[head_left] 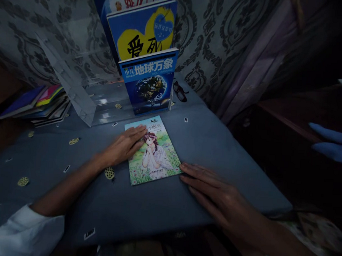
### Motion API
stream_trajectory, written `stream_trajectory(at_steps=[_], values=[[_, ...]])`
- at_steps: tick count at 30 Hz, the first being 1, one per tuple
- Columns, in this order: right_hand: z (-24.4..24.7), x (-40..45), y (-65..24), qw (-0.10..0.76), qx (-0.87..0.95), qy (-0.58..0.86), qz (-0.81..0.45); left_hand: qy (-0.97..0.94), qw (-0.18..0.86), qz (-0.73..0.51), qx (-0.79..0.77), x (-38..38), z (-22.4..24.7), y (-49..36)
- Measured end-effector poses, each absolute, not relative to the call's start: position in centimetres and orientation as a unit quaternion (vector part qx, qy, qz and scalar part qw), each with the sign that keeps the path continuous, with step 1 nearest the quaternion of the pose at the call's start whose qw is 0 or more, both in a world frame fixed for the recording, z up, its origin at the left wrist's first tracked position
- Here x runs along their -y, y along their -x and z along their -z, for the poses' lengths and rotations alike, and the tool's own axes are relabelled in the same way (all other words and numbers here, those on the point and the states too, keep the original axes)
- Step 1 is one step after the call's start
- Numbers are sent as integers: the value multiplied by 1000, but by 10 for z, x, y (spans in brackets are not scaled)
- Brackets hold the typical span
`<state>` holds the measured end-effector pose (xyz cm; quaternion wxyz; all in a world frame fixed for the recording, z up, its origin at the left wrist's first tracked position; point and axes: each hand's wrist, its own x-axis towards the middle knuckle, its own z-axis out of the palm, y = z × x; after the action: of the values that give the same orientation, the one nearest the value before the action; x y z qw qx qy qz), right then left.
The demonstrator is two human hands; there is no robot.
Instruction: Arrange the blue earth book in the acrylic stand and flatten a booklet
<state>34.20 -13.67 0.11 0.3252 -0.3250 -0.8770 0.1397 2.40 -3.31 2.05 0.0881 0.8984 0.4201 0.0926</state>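
Note:
A thin book (158, 158) with a drawn girl in a white dress and green meadow on its cover lies on the blue-grey tablecloth (98, 200). My left hand (127, 144) rests flat on the book's upper left part, its fingers extended. At the book's lower right corner, the fingertips of my right hand (210, 187) touch the edge, fingers stretched out and holding nothing. Behind the book, a blue book with an Earth picture (151, 88) stands in a clear rack, below a blue and yellow book (144, 29).
A clear plastic stand (84, 104) is left of the upright books. Farther left lies a stack of books (43, 102). Dark glasses (180, 92) lie right of the rack. Patterned curtain hangs behind; two blue prongs (333, 142) show at far right.

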Motion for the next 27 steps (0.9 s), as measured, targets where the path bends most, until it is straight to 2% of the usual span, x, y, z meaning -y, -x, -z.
stream_trajectory(at_steps=[8, 12, 15, 17, 21, 27], values=[[1, 134, -344, 314, 884, 325, -120, -940, 120, -61, -312, 131, -34, -45], [-13, 118, -338, 318, 895, 296, -101, -934, 146, -49, -322, 128, -35, -42], [-28, 103, -306, 313, 898, 286, -118, -909, 132, -62, -390, 104, -25, -29], [-33, 93, -270, 283, 907, 279, -141, -874, 114, -89, -463, 87, -14, -17], [-30, 69, -197, 148, 927, 284, -198, -837, 85, -137, -523, 65, 7, 9], [-13, 15, -172, 98, 927, 318, -170, -837, 62, -153, -522, 61, 16, 23]])
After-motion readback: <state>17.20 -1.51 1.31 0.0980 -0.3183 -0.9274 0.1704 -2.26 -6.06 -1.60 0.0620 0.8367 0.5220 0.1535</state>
